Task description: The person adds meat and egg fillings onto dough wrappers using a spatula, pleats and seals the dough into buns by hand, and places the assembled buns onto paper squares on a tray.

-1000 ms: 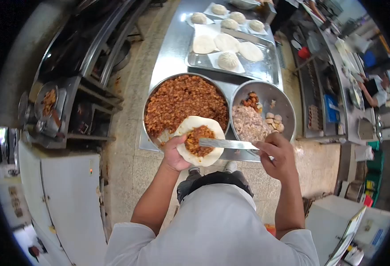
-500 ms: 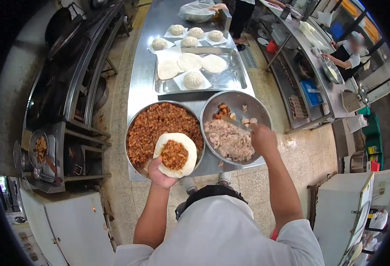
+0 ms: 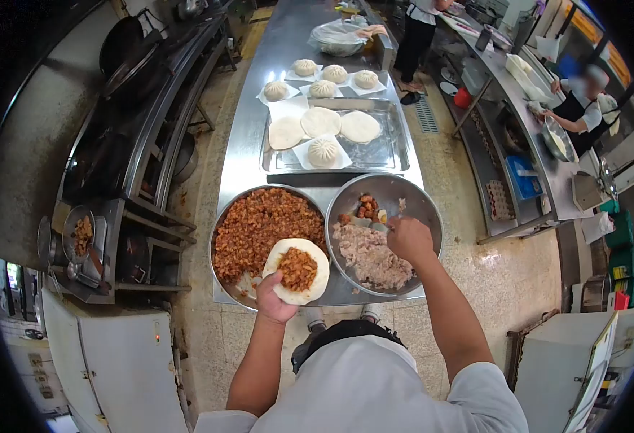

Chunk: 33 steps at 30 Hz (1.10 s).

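The left hand (image 3: 277, 302) is closed lightly on a dough round (image 3: 318, 287), thumb on its near edge, the fingers apparently underneath. The dough sits just above the near side of a wide pan (image 3: 265, 186), with reddish filling (image 3: 297, 270) heaped at its middle. The right hand (image 3: 411, 239) is clenched inside a metal bowl (image 3: 414, 195), seemingly around a flat blade (image 3: 378, 227); the handle is hidden. Pale minced meat (image 3: 371, 256) lies beneath it.

To my eye, this goes best with the left palm level and loose, so the dough doesn't stretch and its rim stays clean. The blade wants a shallow angle and a modest load.

The steel counter (image 3: 241, 141) runs away from the person. Beyond the bowls, a tray (image 3: 388, 151) carries three flat rounds (image 3: 322, 123) and one pleated bun (image 3: 323, 152); five more buns (image 3: 322, 88) sit on paper behind it, near a plastic bag (image 3: 338, 37). Over on the right a co-worker (image 3: 585, 108) stands at another counter (image 3: 569, 198), and the floor (image 3: 490, 270) is tiled.
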### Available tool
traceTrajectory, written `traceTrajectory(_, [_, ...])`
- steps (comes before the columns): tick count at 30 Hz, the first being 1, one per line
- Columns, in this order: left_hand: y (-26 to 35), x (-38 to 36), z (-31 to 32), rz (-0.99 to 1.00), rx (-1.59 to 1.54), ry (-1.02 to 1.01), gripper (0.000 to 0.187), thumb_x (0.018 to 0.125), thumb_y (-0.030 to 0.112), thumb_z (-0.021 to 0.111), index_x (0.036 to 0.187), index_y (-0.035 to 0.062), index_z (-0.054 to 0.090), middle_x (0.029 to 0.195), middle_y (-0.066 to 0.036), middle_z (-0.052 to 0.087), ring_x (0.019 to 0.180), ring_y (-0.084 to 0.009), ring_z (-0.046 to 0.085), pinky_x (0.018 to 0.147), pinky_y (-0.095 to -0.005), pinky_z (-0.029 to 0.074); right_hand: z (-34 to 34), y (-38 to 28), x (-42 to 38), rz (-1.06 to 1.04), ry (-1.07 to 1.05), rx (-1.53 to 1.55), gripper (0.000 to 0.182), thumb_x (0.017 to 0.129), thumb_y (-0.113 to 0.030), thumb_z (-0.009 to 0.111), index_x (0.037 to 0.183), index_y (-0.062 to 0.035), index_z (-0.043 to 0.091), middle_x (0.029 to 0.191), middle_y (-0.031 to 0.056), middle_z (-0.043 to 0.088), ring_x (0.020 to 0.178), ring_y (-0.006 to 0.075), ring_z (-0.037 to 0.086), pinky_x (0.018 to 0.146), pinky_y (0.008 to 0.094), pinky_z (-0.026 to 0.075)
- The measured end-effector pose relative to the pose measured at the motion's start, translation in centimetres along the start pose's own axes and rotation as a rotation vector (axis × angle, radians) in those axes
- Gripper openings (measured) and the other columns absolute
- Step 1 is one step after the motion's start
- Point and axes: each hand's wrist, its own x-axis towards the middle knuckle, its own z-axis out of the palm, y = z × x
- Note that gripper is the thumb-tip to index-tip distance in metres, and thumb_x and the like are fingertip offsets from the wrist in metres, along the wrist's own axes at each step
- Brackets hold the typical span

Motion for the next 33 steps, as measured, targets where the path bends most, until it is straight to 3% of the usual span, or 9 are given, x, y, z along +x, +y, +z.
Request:
traceTrajectory(8, [0.0, 2.9, 0.3, -0.005, -0.008, 0.024, 0.056, 0.085, 0.011, 0.061, 0.139, 0.0019, 0.046, 0.134, -0.017, 0.058, 0.124, -0.0335, 0.057, 0.108, -0.0509, 0.043, 0.3, -0.8, -2.1, 0.056, -0.008, 0.192, 0.023, 0.083, -0.023, 0.064, 0.102, -0.0135, 0.073, 0.089, 0.0159, 0.072, 0.083, 0.0348, 0.07, 0.074, 0.0458, 0.054])
traceTrajectory(10, [0.0, 3.9, 0.5, 0.019, 0.017, 0.03, 0.056, 0.085, 0.013, 0.063, 0.138, 0.0014, 0.047, 0.133, -0.018, 0.058, 0.124, -0.0338, 0.057, 0.108, -0.0516, 0.043, 0.6, -0.7, -2.8, 0.061, 0.064, 0.453, 0.017, 0.084, -0.016, 0.064, 0.098, -0.0103, 0.072, 0.09, 0.0166, 0.071, 0.078, 0.0336, 0.068, 0.071, 0.0426, 0.053])
traceTrajectory(13, [-0.6, 5.5, 2.4, 0.088, 0.066, 0.069, 0.054, 0.087, 0.016, 0.063, 0.137, 0.0014, 0.048, 0.133, -0.018, 0.058, 0.124, -0.0334, 0.057, 0.109, -0.0519, 0.041, -0.9, -1.3, -5.0, -0.023, 0.222, 0.561, 0.019, 0.084, -0.006, 0.065, 0.101, -0.0104, 0.071, 0.087, 0.0155, 0.069, 0.077, 0.0312, 0.066, 0.068, 0.0395, 0.052])
traceTrajectory(16, [-1.5, 6.7, 4.2, 0.018, -0.044, -0.025, 0.052, 0.088, 0.016, 0.063, 0.136, 0.0038, 0.049, 0.134, -0.015, 0.058, 0.126, -0.0329, 0.055, 0.11, -0.0515, 0.04, -3.9, -3.2, -7.8, -0.08, 0.326, 0.529, 0.02, 0.084, -0.003, 0.064, 0.102, -0.01, 0.071, 0.09, 0.0129, 0.066, 0.081, 0.0328, 0.065, 0.07, 0.0416, 0.052])
traceTrajectory(21, [-3.7, 7.0, 7.0, -0.029, -0.11, -0.053, 0.054, 0.086, 0.014, 0.066, 0.136, 0.0063, 0.05, 0.133, -0.014, 0.059, 0.126, -0.0326, 0.054, 0.111, -0.0521, 0.04, -4.3, -5.3, -11.6, -0.074, 0.317, 0.337, 0.027, 0.08, -0.001, 0.064, 0.104, -0.0103, 0.072, 0.092, 0.0115, 0.064, 0.086, 0.0313, 0.063, 0.068, 0.0407, 0.052])
traceTrajectory(26, [-4.7, 7.2, 7.2, -0.097, -0.079, -0.167, 0.056, 0.084, 0.014, 0.066, 0.137, 0.0064, 0.049, 0.134, -0.014, 0.058, 0.126, -0.0328, 0.054, 0.112, -0.0527, 0.039, -4.1, -5.5, -13.7, -0.083, 0.455, 0.241, 0.027, 0.08, 0.0, 0.066, 0.104, -0.0101, 0.072, 0.089, 0.0113, 0.061, 0.077, 0.0299, 0.062, 0.063, 0.0394, 0.051])
traceTrajectory(33, [-6.1, 5.5, 8.4, -0.072, -0.109, -0.152, 0.056, 0.085, 0.01, 0.064, 0.139, 0.0076, 0.048, 0.136, -0.013, 0.057, 0.128, -0.0318, 0.053, 0.112, -0.0501, 0.039, -2.2, -6.9, -15.9, 0.018, 0.534, 0.293, 0.03, 0.078, 0.001, 0.067, 0.106, -0.0105, 0.072, 0.089, 0.013, 0.061, 0.076, 0.03, 0.062, 0.062, 0.0384, 0.051])
